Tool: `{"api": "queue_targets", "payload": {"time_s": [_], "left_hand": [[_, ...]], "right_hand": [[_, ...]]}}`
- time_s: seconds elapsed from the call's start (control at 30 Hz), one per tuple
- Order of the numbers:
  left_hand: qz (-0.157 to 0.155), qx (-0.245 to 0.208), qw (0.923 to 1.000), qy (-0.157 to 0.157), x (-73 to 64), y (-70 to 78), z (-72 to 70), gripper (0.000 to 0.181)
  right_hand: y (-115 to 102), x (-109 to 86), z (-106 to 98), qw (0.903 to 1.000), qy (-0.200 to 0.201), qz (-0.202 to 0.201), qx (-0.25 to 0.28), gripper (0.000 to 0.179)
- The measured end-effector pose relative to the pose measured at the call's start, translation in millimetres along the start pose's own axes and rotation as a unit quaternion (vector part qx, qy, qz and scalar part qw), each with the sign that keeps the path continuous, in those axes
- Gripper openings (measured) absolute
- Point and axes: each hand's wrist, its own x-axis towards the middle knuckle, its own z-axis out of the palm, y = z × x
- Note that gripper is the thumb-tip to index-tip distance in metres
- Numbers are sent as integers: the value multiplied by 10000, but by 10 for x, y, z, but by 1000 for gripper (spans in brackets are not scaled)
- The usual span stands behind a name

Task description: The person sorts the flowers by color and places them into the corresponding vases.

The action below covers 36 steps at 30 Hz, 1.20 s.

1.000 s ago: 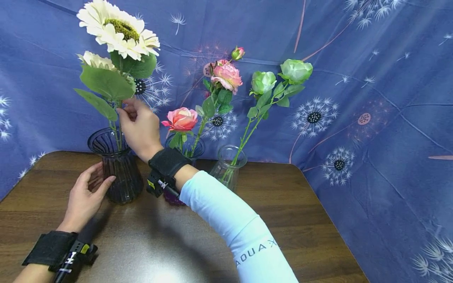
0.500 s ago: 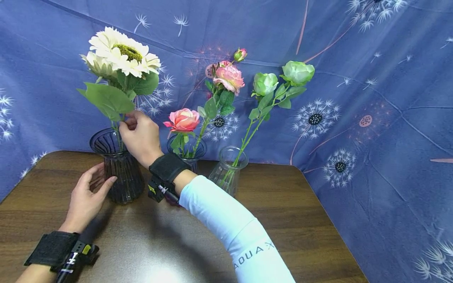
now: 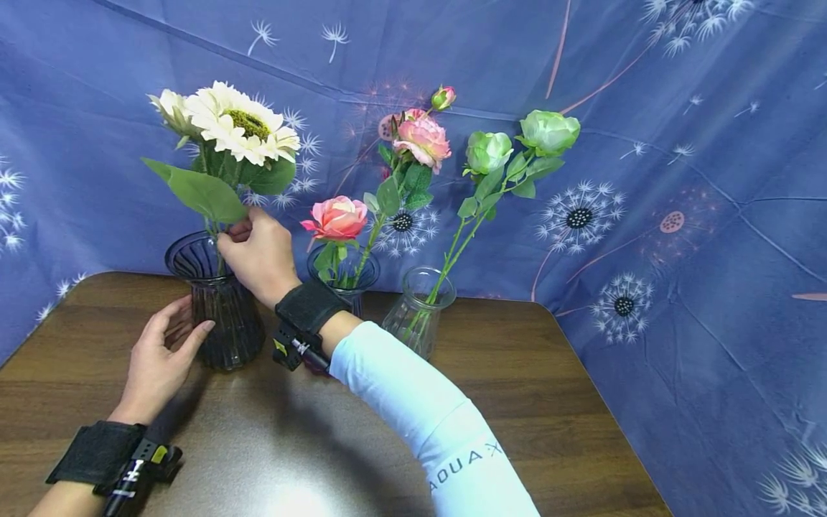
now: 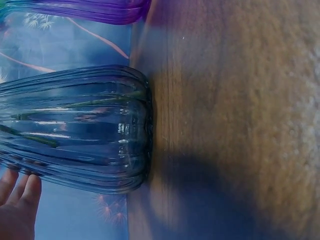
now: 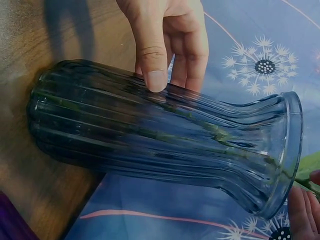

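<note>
My right hand (image 3: 261, 258) pinches the green stem of a cream sunflower (image 3: 245, 129) just above the mouth of a dark ribbed glass vase (image 3: 229, 323). A second cream bloom (image 3: 171, 115) and broad green leaves (image 3: 203, 194) are beside it. The stems reach down inside the vase, seen through the glass in the right wrist view. Low on the vase's left side, my left hand (image 3: 158, 355) rests its thumb and fingertips against the glass. In the left wrist view its fingers (image 4: 32, 190) touch the ribbed wall. The vase stands upright on the wooden table (image 3: 517, 402).
Right of the dark vase, a purple-blue glass vase (image 3: 349, 294) holds pink roses (image 3: 339, 217), partly hidden by my right wrist. Further right, green blooms (image 3: 549, 133) lean out of a clear vase (image 3: 420, 337). A blue dandelion-print cloth (image 3: 646, 179) hangs behind the table.
The sunflowers have come down with my right hand, their stems deeper in the dark vase. The blooms have turned slightly rightward. My left hand stays at the vase.
</note>
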Motion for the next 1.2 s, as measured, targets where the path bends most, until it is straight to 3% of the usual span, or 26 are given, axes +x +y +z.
{"api": "queue_targets", "payload": {"time_s": [0.37, 0.67, 1.0, 1.2], "left_hand": [[-17, -46, 10000, -44, 0, 9, 1, 52], [53, -64, 10000, 21, 15, 9, 16, 51], [116, -172, 9997, 159, 12, -8, 19, 49], [65, -107, 9998, 150, 3, -15, 12, 49]], "right_hand": [[39, -24, -21, 9980, -197, -70, -589, 17], [52, -24, -44, 9973, -90, -291, -668, 14], [57, -24, -45, 9972, -146, -24, -728, 15], [78, -41, -63, 9974, -132, -155, -693, 20]]}}
